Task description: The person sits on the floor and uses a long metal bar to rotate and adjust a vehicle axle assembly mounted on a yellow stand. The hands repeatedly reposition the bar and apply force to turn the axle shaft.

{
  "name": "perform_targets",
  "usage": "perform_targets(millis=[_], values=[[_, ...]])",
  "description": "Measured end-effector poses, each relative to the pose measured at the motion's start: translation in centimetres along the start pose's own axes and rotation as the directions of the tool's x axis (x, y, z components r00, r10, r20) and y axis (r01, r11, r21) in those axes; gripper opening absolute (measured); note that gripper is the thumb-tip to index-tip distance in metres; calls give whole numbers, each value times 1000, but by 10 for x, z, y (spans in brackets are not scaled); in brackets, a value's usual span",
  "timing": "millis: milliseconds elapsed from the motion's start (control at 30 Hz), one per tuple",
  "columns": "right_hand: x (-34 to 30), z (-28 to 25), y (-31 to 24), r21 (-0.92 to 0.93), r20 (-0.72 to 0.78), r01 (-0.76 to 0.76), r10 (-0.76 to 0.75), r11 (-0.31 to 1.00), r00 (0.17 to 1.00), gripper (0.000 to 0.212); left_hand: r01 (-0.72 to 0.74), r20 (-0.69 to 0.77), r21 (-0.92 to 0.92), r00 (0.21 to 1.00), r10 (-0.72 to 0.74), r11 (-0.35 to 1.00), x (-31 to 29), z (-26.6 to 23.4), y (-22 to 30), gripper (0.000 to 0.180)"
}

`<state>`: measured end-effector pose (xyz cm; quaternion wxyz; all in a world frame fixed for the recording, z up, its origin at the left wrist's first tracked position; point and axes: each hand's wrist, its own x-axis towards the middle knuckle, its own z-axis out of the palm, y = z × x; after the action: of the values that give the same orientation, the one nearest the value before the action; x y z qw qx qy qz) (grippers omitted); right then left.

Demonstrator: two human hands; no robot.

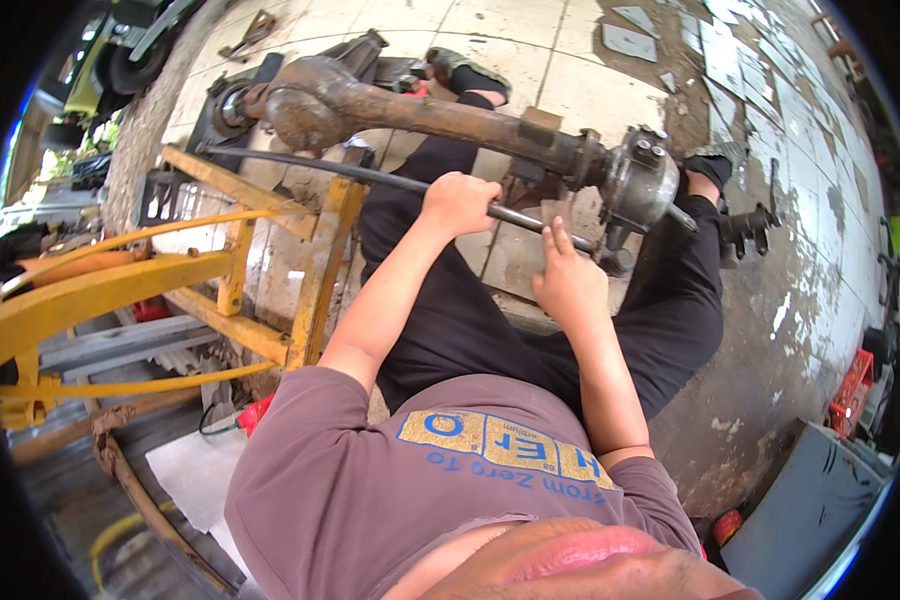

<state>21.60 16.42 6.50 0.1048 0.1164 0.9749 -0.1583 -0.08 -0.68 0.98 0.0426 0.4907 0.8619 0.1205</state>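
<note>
A rusty vehicle axle (420, 112) with a round, bulging housing (310, 103) lies across the floor between my legs. At its right end is a bare metal steering knuckle (638, 180). In front of the axle runs a long dark tie rod (370, 176), its right end by a joint (618, 262) under the knuckle. My left hand (458, 205) is wrapped round the rod near its middle. Further right, my right hand (575, 275) has two fingers stretched out against the rod. A small brownish patch shows at those fingertips; its kind is unclear.
A yellow metal frame (320, 275) stands close on my left, near the rod. Beyond my right foot lies a dark metal part (748, 228). Broken tiles (630, 42) are scattered at the far right. A red crate (852, 393) and a grey metal box (805, 505) sit at the right.
</note>
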Motion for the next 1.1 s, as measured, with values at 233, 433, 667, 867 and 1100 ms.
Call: perform_targets(millis=[233,433,667,867,1100], values=[[11,-5,2,-45,49,-2,4,999,999,89,21,-11,9,1000,-21,1000,0,2,-1,18],[7,-12,-2,-9,128,-17,19,1000,992,84,26,-26,18,999,-26,999,-1,4,0,16],[4,-13,-2,17,145,-26,23,1000,989,84,21,-32,35,999,-20,999,-1,5,2,15],[7,-16,-2,41,127,-33,28,999,992,83,16,-42,41,999,-15,999,0,9,-1,16],[10,-9,-1,65,81,-32,27,997,996,83,20,-48,49,999,-18,999,-1,7,-2,15]])
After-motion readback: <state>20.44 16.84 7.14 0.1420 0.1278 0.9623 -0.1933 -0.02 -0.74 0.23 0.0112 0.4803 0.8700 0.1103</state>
